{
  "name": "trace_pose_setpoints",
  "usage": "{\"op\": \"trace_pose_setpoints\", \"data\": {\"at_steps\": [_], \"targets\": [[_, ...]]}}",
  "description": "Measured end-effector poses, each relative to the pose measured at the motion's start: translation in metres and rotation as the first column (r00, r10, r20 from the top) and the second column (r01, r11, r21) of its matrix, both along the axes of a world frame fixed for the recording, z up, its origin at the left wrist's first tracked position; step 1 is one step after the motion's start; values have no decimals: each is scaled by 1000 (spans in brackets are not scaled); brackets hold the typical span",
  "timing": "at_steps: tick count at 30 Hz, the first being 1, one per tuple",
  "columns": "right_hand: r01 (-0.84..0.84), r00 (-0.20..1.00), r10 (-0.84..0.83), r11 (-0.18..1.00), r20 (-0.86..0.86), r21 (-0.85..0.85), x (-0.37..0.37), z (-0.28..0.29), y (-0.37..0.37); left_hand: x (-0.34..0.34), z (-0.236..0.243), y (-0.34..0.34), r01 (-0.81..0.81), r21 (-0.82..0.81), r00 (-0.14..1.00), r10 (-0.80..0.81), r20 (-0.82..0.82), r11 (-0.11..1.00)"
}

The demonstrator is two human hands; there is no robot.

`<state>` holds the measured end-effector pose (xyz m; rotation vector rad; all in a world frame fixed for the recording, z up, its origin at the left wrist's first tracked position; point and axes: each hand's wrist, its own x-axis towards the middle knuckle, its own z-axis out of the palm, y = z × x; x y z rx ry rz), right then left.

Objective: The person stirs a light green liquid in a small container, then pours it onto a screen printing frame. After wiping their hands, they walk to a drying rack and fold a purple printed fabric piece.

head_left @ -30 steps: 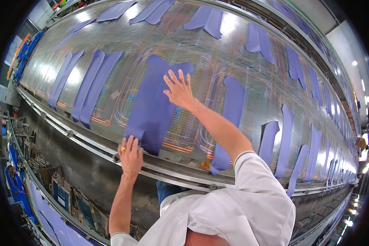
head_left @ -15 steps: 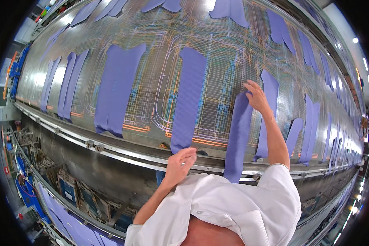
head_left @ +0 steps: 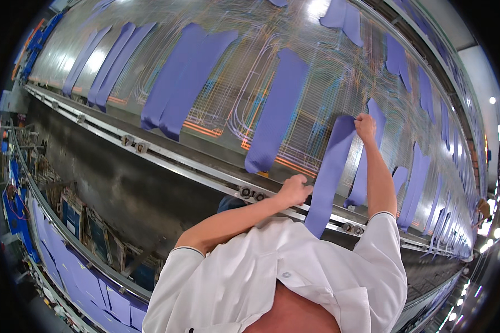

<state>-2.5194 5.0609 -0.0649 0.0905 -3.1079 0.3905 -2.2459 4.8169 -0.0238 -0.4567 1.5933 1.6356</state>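
A long purple fabric strip [head_left: 332, 172] lies across the near edge of the printed table, its lower end hanging over the rail toward my body. My right hand [head_left: 365, 127] is closed in a pinch on the strip's upper right corner. Beside the strip's left edge, low down near the rail, is my left hand [head_left: 294, 191]. Its fingers are loosely bent and apart, with nothing visible in them; whether the fingertips touch the strip is hard to see. Just right of the held strip lies another purple fabric piece [head_left: 370, 161], partly behind my right forearm.
The long table [head_left: 228, 83] carries many coloured printed lines and several more purple pieces, including a wide fabric piece [head_left: 186, 77] and a single strip [head_left: 278, 111]. A metal rail [head_left: 166, 158] with small rollers runs along the near edge. Frames and another purple-covered surface [head_left: 78, 272] stand lower left.
My right hand has gone from spread fingers near the strip's top to a pinch on its corner. My left hand has moved right, toward the strip. The view has shifted and tilted.
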Motion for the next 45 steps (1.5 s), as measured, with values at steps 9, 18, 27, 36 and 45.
{"op": "trace_pose_setpoints", "data": {"at_steps": [9,18,27,36,45], "targets": [[-17,999,17,1000,-49,-3,-4,-22,7,24,-18,-94,-234,-784,796,-349,-494,575],[-339,914,306,937,-267,-84,3,-23,11,26,-12,-110,-27,-902,839,-481,-255,431],[-579,801,463,759,-379,-298,72,99,-15,5,23,-4,-547,-455,682,59,-729,703],[-633,768,557,587,-315,-505,84,250,-20,-41,19,49,-223,358,749,394,-532,907],[-260,740,658,471,139,-843,-17,220,-23,-73,44,25,-122,-140,809,17,-588,983]]}}
